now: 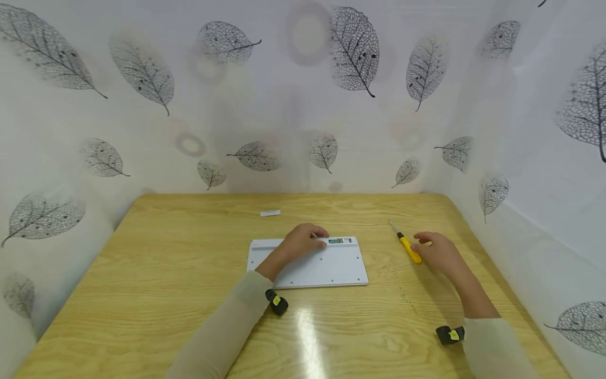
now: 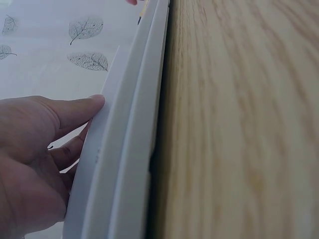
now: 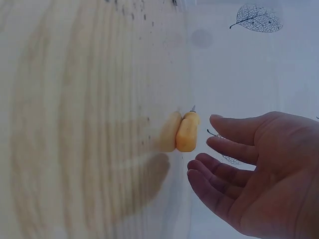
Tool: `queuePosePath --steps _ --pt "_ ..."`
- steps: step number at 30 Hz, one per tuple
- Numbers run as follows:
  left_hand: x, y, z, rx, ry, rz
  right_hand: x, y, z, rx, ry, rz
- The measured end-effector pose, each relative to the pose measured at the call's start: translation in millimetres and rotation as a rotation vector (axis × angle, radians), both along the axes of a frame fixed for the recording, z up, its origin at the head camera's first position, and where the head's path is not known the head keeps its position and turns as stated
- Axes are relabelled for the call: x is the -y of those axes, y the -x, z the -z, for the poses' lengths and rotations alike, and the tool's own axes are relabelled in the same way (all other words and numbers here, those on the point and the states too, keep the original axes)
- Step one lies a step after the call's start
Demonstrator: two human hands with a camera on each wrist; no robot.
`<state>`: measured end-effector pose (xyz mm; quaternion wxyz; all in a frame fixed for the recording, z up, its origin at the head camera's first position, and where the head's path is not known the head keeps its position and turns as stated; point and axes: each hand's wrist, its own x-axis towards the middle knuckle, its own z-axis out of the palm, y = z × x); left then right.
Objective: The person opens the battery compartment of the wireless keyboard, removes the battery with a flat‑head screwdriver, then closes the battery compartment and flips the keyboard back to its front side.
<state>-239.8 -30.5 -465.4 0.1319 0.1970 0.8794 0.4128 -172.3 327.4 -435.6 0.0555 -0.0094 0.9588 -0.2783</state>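
A white keyboard (image 1: 303,266) lies face down on the table. Small screw spots dot its back, and a raised bar runs along its far edge. Toward the right end of that bar, an opening (image 1: 336,241) shows green circuit board. My left hand (image 1: 303,242) holds the bar, thumb on the near side and fingers over the far side; in the left wrist view the thumb tip touches the keyboard (image 2: 112,129). To the right lies a yellow-handled screwdriver (image 1: 409,250), its tip pointing away. My right hand (image 1: 437,253) hovers beside the handle with loosely bent fingers, apart from it in the right wrist view.
A small white strip (image 1: 270,213) lies behind the keyboard. Tiny dark specks (image 1: 407,300) are scattered on the wooden table (image 1: 165,273) right of the keyboard. Leaf-patterned curtains (image 1: 284,116) close in the back and both sides.
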Motion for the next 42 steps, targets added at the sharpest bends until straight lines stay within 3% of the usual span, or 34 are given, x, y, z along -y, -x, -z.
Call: queuePosePath --steps 9,34,42 --pt "-0.8 -0.8 0.6 -0.005 0.007 -0.001 -5 1.1 11.8 0.032 -0.049 -0.003" --pt "1.0 0.9 4.0 -0.011 0.018 0.003 4 3.9 4.3 0.127 -0.066 0.043" --pt "0.6 0.8 3.2 -0.014 0.023 0.000 3 5.7 9.8 0.114 -0.085 0.079"
